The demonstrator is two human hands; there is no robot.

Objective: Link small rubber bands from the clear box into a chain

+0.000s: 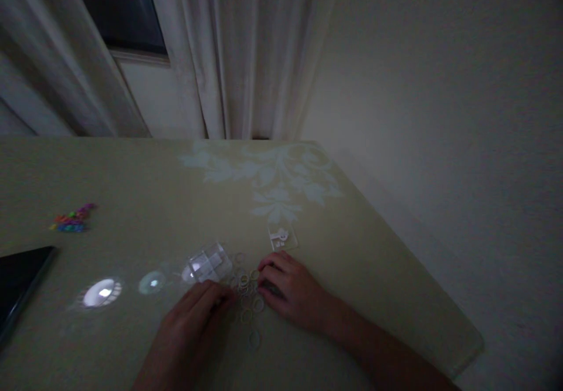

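A loose pile of small pale rings [246, 301] lies on the table between my two hands. From the left, my left hand [189, 318] reaches to the pile's edge, its fingers curled and drawn together; whatever may be between the tips is too dark to see. My right hand [292, 285] rests on the other side, thumb and fingers bent inward with their tips against the rings, and any held ring is hidden. Just beyond my left fingers sits a clear plastic box [210, 263] with compartments. A clear flat piece with a white print [282, 237] lies beyond my right hand.
A dark flat device [24, 279] lies at the left edge. Farther back on the left is a small heap of bright coloured pieces [74, 220]. Lamp reflections shine on the table [153, 186]. A curtain [246, 57] and wall [431, 115] bound the table.
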